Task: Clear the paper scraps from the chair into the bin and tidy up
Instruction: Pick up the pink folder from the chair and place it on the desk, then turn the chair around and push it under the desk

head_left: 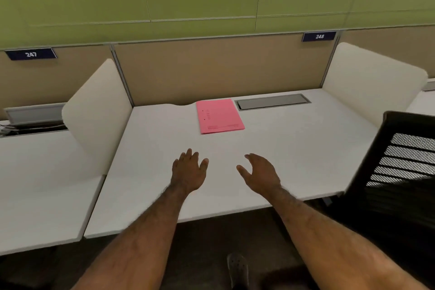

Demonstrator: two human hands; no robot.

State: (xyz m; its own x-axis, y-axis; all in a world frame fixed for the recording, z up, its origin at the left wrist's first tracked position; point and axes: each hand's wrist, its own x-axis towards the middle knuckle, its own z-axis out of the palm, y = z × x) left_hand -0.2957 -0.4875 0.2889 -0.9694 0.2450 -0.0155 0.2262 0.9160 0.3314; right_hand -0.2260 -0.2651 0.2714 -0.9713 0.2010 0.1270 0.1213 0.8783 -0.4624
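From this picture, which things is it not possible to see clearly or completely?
- Chair, head view: the right edge cuts it off; its seat, and any scraps on it, are out of sight.
- Bin: nowhere in view.
- Pink papers: the print is too small to read.
- Left hand and right hand: open, holding nothing.

Folder (220,116) lies on desk (282,148); chair (400,160) stands right.

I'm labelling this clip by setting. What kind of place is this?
Probably a library or open-plan study area: a white desk set between side dividers, numbered seat plates on the back panel, and a mesh chair.
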